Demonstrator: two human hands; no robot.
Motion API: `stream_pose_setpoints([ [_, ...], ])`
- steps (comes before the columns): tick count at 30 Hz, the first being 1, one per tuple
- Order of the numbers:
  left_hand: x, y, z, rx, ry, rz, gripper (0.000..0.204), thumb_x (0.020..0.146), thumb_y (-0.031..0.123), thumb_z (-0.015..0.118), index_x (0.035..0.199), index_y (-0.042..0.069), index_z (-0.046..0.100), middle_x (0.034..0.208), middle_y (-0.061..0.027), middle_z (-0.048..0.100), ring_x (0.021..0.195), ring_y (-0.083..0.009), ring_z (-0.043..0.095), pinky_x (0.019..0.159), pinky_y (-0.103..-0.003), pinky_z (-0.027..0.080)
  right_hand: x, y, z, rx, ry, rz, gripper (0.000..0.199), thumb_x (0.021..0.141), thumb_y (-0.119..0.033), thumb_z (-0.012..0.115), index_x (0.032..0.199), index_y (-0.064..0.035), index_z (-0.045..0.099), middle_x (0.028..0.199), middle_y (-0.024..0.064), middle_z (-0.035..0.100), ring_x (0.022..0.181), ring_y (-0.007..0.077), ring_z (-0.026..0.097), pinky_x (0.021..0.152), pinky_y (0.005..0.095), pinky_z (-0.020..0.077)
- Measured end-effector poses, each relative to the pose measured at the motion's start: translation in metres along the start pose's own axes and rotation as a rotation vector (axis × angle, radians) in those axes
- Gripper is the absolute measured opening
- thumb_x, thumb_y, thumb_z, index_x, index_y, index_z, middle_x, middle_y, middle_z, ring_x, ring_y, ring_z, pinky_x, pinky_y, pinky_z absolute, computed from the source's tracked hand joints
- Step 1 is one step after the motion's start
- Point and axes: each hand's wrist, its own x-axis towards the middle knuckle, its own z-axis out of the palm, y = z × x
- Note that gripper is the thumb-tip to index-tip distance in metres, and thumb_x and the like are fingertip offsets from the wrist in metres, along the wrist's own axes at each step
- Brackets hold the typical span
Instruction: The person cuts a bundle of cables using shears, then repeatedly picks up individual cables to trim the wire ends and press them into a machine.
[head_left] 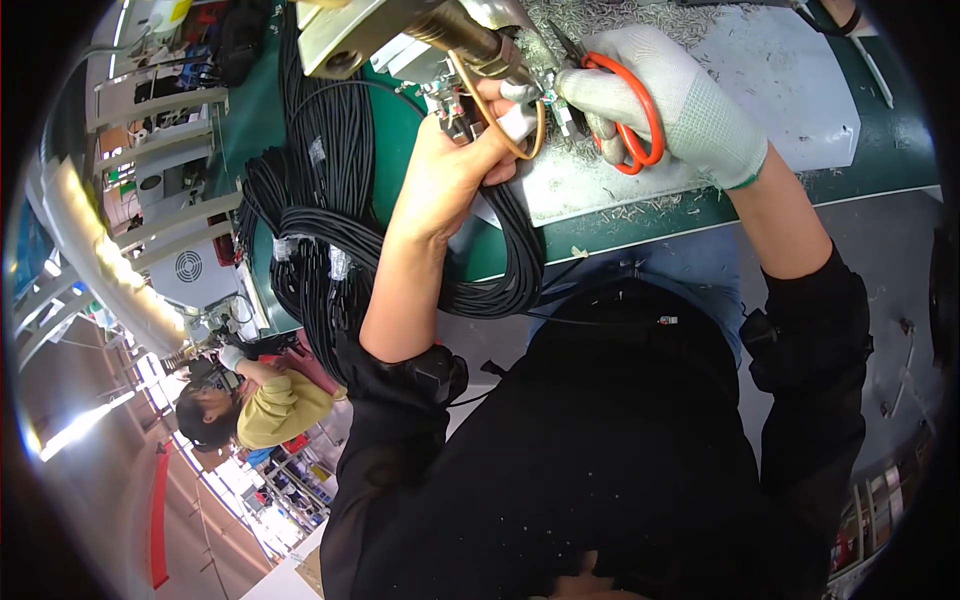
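Observation:
My right hand [670,105], in a white knit glove, is closed around red-handled scissors [648,118]; their dark blades stick out past the fingers, away from me. Its thumb and fingertips meet at a small clear-and-metal connector piece [563,112]. My left hand [455,165] is bare except for white covers on some fingertips. It is closed on cable connectors [448,105] with metal ends, close beside the right fingertips. A tan loop [541,130] hangs in front of the left fingers. Exactly what the fingertips pinch is partly hidden.
A metal press-like machine [420,35] overhangs the hands. Thick bundles of black cable [330,150] lie on the green table [400,140] at left, one hanging over its edge. Metal clippings [650,210] litter a white sheet [800,110]. A co-worker in yellow [285,410] sits at far left.

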Motion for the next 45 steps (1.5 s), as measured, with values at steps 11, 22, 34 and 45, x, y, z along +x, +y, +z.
stream_pose_setpoints([
  [11,0.008,0.008,0.005,0.193,0.057,0.042,0.023,0.079,0.009,0.074,0.095,0.003,0.058,0.074,0.0003,0.058,0.057,-0.0057,0.051,0.049,-0.020,0.041,-0.002,-0.002,0.000,0.003,0.034,0.022,0.030,0.087,-0.027,0.061,0.076,0.0002,0.058,0.054,0.0041,0.055,0.046,0.0101,0.055,0.044,0.0244,0.0459],
  [22,0.004,0.006,0.008,0.300,0.123,0.057,0.021,0.079,0.012,0.074,0.092,0.003,0.060,0.075,0.0001,0.059,0.061,-0.0063,0.052,0.054,-0.021,0.044,0.002,0.002,-0.005,0.004,-0.050,-0.047,0.030,0.088,-0.027,0.060,0.075,-0.0005,0.059,0.054,0.0034,0.055,0.046,0.0099,0.055,0.045,0.0240,0.0453],
  [34,0.005,0.008,0.004,0.270,0.063,0.050,0.017,0.080,0.006,0.069,0.092,0.002,0.059,0.074,-0.0021,0.058,0.061,-0.0090,0.054,0.054,-0.023,0.044,0.002,0.003,-0.002,-0.008,-0.009,-0.008,0.030,0.087,-0.027,0.061,0.075,-0.0004,0.058,0.054,0.0046,0.056,0.045,0.0104,0.054,0.045,0.0240,0.0455],
  [45,-0.035,-0.009,0.004,0.173,0.050,0.225,0.015,0.095,0.008,0.054,0.104,-0.003,0.053,0.080,-0.0106,0.061,0.058,-0.0148,0.056,0.052,-0.025,0.044,-0.025,0.014,0.000,0.133,0.045,-0.106,0.030,0.090,-0.026,0.057,0.074,-0.0012,0.056,0.053,0.0026,0.052,0.042,0.0096,0.048,0.041,0.0235,0.0388],
])
